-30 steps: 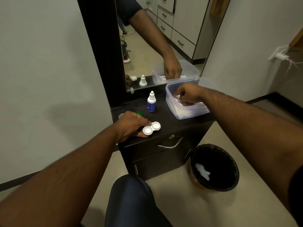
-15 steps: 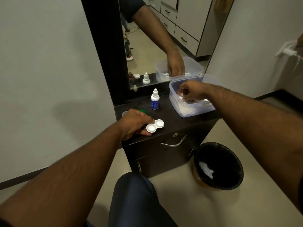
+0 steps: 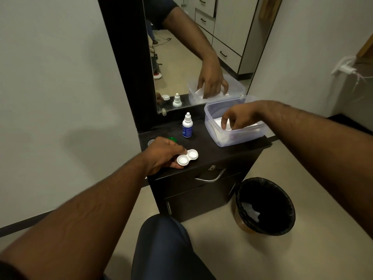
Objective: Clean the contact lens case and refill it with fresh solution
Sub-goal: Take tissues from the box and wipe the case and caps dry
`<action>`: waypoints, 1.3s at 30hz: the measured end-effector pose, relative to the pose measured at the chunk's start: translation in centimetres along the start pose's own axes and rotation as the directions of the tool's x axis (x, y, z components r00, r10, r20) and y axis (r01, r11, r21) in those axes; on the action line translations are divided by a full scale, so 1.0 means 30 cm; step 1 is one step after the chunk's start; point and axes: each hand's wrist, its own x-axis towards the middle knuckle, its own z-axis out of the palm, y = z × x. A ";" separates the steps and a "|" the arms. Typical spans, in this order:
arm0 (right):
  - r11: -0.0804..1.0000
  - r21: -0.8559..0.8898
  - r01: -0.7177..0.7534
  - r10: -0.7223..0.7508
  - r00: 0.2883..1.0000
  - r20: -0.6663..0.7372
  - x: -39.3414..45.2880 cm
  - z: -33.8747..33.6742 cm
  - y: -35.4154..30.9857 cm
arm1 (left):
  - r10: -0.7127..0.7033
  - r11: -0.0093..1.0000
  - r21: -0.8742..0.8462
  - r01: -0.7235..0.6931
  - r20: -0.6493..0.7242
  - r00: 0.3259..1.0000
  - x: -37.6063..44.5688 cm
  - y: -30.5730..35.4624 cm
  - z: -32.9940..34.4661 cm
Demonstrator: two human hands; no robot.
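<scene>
A white two-well contact lens case [image 3: 187, 157] lies open on the dark cabinet top [image 3: 210, 147]. My left hand [image 3: 163, 154] holds it by its left well between thumb and fingers. Behind it stands a small white solution bottle [image 3: 187, 125] with a blue label. A green cap [image 3: 173, 139] and a pale cap [image 3: 151, 142] lie behind my left hand, partly hidden. My right hand [image 3: 239, 117] reaches into a clear plastic tub [image 3: 232, 138] and its fingertips pinch a white tissue [image 3: 227, 124].
A mirror [image 3: 193, 47] rises behind the cabinet and reflects my arm and the tub. A black-lined waste bin [image 3: 265, 206] with white scraps stands on the floor to the right. My knee [image 3: 161, 239] is below the cabinet drawer handle [image 3: 210, 178].
My right hand has lifted a little inside the tub and its fingers have spread around the tissue. The left hand still holds the case in the same spot.
</scene>
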 end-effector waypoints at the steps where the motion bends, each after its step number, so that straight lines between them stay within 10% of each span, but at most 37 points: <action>1: 1.000 -0.019 0.001 -0.002 1.000 -0.017 0.005 0.005 -0.002 | 0.005 1.000 -0.006 -0.005 -0.004 1.000 -0.002 -0.001 0.001; 15: 0.855 0.496 0.154 0.007 0.951 -0.309 -0.224 -0.180 -0.027 | 0.025 0.998 -0.052 -0.027 -0.046 0.999 -0.009 -0.017 -0.007; 20: 0.513 0.772 0.375 0.115 0.861 -0.495 -0.354 -0.168 -0.156 | 0.069 0.991 -0.111 -0.080 -0.103 0.992 -0.048 -0.043 -0.006; 25: -0.271 0.891 0.364 0.152 0.930 -0.334 -0.332 0.138 -0.289 | 0.084 0.958 -0.246 -0.145 -0.241 0.967 -0.089 -0.094 -0.034; 28: -0.543 0.801 0.252 0.166 0.967 -0.193 -0.296 0.324 -0.358 | 0.056 0.935 -0.325 -0.139 -0.250 0.967 -0.129 -0.125 -0.065; 32: -0.697 0.692 0.188 0.156 0.982 -0.109 -0.273 0.460 -0.432 | 0.042 0.926 -0.353 -0.135 -0.260 0.965 -0.188 -0.154 -0.095; 39: -0.635 0.755 0.165 0.171 0.983 -0.071 -0.221 0.474 -0.496 | 0.040 0.955 -0.275 -0.110 -0.249 0.968 -0.196 -0.115 -0.107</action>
